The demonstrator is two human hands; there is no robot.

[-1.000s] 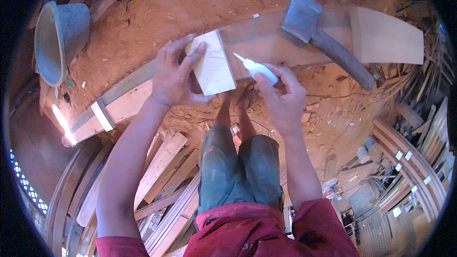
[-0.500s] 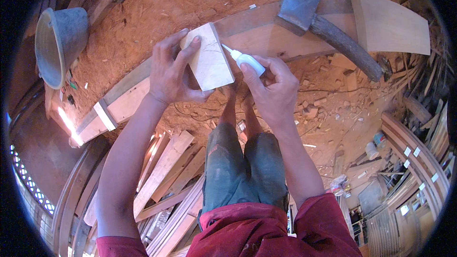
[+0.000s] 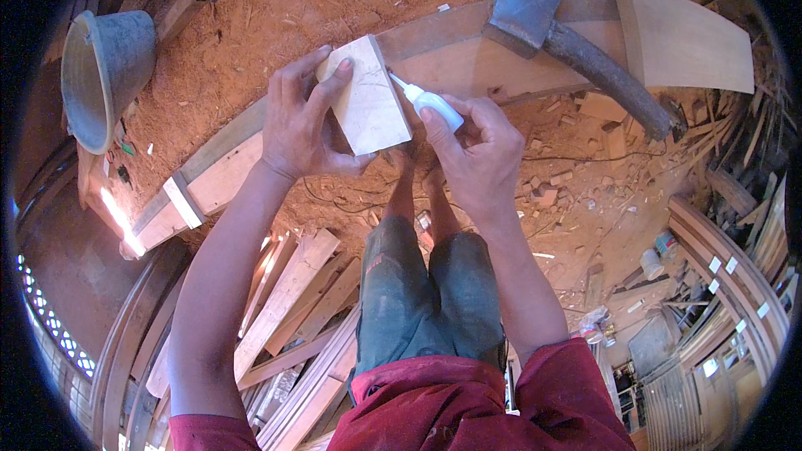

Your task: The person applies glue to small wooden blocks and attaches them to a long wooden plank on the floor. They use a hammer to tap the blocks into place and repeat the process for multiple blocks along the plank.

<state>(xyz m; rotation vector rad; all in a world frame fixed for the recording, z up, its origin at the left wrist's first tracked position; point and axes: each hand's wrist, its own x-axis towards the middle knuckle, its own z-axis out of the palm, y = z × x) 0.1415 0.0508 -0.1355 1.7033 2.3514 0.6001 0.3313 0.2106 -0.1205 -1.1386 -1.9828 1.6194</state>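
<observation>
My left hand (image 3: 305, 117) grips a pale rectangular wood block (image 3: 368, 104), its thumb and fingers spread around the left and lower edges. Between the thumb and fingers of my right hand (image 3: 484, 146) is a small white glue bottle (image 3: 436, 110) with a thin nozzle. The nozzle points up and left at the block's right edge, close to it; whether it touches cannot be made out. Both hands are raised in front of a long wooden beam (image 3: 501, 63). The palm side of the right hand is hidden.
On the beam lies a heavy mallet (image 3: 530, 8) with a dark handle, beside a pale curved board (image 3: 689, 42). A grey bucket (image 3: 125, 63) lies tipped at the far left. Planks (image 3: 288, 301) are piled near left, and wood scraps (image 3: 547, 196) litter the ground at right.
The block and the bottle have hardly moved, with the block slightly higher in view. Both hands keep the same holds.
</observation>
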